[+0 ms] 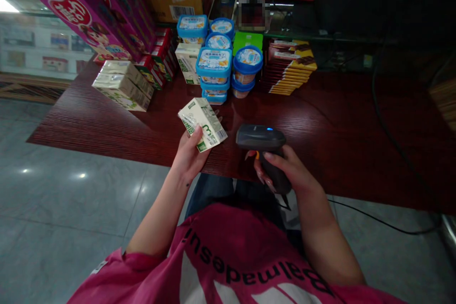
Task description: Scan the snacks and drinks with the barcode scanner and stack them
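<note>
From the head view, a glossy dark-red wood-grained counter (345, 147) stands above grey floor tiles (78, 209). At its near edge, the left hand (188, 156) pinches a cream-and-green rectangular box (204, 123); the right hand (294, 167) wraps a black plastic handheld scanner (260, 137).

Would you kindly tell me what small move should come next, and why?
Perhaps line up the scanner with the small box: the left hand holds it with what looks like a barcode nearest the scanner, held apart in the right hand.
</note>
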A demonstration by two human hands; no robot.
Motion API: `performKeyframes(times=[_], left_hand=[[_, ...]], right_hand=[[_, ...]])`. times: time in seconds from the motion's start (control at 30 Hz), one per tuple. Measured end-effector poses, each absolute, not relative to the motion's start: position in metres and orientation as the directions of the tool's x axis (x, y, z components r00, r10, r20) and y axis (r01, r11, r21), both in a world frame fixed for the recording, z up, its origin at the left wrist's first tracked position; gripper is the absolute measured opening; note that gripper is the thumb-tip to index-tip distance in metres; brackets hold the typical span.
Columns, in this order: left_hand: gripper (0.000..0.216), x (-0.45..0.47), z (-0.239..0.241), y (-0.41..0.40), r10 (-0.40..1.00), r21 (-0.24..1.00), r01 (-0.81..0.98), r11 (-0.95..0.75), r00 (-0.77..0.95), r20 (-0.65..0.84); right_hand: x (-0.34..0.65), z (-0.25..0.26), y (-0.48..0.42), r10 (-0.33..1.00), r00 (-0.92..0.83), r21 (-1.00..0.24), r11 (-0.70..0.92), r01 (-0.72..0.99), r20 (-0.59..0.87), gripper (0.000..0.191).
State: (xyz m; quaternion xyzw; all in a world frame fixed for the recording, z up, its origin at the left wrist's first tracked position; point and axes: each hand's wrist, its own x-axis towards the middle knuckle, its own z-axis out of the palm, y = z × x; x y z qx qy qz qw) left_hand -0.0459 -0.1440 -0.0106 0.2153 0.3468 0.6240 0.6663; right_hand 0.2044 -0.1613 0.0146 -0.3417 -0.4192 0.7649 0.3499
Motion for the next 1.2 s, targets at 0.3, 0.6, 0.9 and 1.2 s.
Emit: performKeyframes(times=[0.3, 0.6, 0.9, 1.2], left_hand=[[0.057, -0.048, -0.012, -0.145, 0.986, 0.826, -0.543, 0.149, 0.016, -0.167], [0.06, -0.048, -0.014, -0.146, 0.982, 0.816, -0.554, 0.165, 0.015, -0.189], [0.06, -0.065, -0.011, -0.143, 0.943, 0.923, -0.38, -0.069, -0.326, -0.063], [0.062, -0.135, -0.008, -0.096, 0.965, 0.995, -0.017, -0.096, -0.248, 0.089]], right_hand=[[0.203, 0.019, -0.164, 0.819, -0.487, -0.874, -0.443, -0.201, -0.303, 0.046], [0.203, 0.017, -0.165, 0.85, -0.426, -0.877, -0.429, -0.217, -0.311, 0.044], [0.203, 0.015, -0.164, 0.85, -0.392, -0.868, -0.453, -0.202, -0.353, 0.049], [0.202, 0.021, -0.166, 0.847, -0.391, -0.872, -0.454, -0.18, -0.36, 0.048]])
